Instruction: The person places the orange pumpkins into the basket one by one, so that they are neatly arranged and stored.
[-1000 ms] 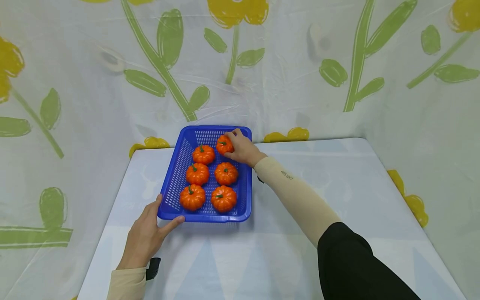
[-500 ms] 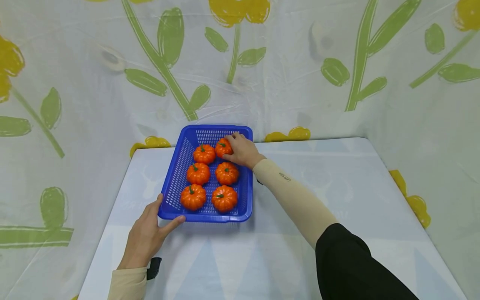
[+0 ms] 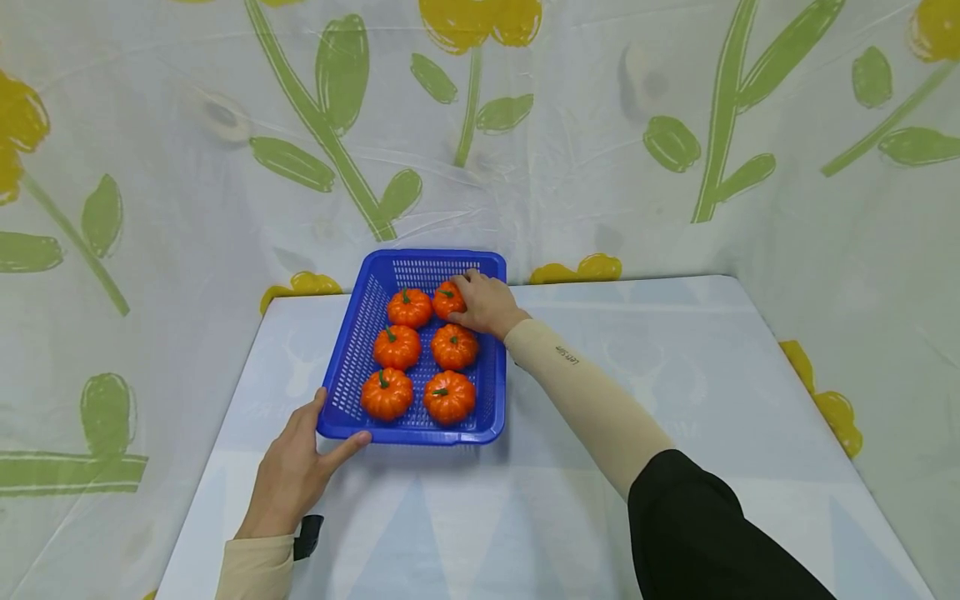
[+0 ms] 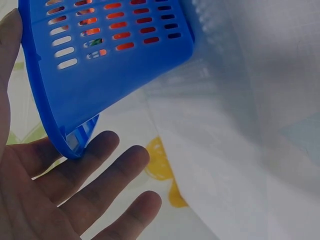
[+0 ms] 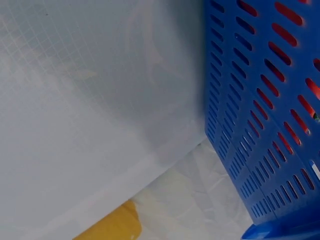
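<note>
A blue plastic basket (image 3: 491, 417) with slotted sides stands on the table and holds several small orange pumpkins with green stems. Reaching over its right side, my right hand (image 3: 489, 305) grips the pumpkin (image 3: 447, 300) at the back right, which the fingers partly cover. My left hand (image 3: 288, 475) rests against the front left corner, thumb at the front rim. In the left wrist view its fingers (image 4: 127, 165) are spread and fairly straight beside the basket rim (image 4: 37, 95). The right wrist view shows only the basket's slotted wall (image 5: 260, 110), with the right hand out of sight.
The other pumpkins sit in two columns, among them one at the front left (image 3: 387, 395) and one at the front right (image 3: 449, 398). The pale table (image 3: 600, 400) meets a flower-printed curtain (image 3: 570, 167) close behind the basket.
My right hand has come slightly down and toward me with the back right pumpkin, closer to the one in front. The left hand and the basket hold their place.
</note>
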A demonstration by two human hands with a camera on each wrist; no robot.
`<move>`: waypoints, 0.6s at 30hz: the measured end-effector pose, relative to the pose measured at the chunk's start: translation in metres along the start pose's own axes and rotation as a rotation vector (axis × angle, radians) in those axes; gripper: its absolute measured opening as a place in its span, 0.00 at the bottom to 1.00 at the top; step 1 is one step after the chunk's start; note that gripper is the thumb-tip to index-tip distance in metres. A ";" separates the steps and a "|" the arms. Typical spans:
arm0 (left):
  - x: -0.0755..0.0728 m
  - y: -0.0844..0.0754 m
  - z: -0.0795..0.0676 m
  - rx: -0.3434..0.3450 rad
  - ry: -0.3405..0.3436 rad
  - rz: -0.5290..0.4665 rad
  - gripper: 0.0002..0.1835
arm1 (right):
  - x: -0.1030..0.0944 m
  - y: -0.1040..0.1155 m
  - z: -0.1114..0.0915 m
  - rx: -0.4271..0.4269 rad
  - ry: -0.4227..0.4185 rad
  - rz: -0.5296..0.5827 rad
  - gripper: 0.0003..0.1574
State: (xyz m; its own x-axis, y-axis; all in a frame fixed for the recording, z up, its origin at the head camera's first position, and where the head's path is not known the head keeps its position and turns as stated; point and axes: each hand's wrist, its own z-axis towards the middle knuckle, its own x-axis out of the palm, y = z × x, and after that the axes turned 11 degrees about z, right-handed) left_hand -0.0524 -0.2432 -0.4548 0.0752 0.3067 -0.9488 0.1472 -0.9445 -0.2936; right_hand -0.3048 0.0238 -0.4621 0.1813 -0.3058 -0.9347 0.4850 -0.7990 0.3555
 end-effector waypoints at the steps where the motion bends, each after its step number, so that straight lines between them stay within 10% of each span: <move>1: 0.000 0.000 0.000 0.001 0.000 0.000 0.62 | 0.000 0.000 0.000 0.000 0.004 -0.010 0.45; 18: 0.000 -0.001 0.000 0.000 0.003 -0.002 0.62 | 0.000 0.000 0.003 0.010 0.041 -0.051 0.42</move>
State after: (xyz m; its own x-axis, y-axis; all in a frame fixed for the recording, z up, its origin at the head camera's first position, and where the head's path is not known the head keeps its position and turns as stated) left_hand -0.0526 -0.2428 -0.4544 0.0780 0.3093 -0.9478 0.1479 -0.9437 -0.2958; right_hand -0.3070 0.0224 -0.4623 0.1919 -0.2433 -0.9508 0.4862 -0.8180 0.3074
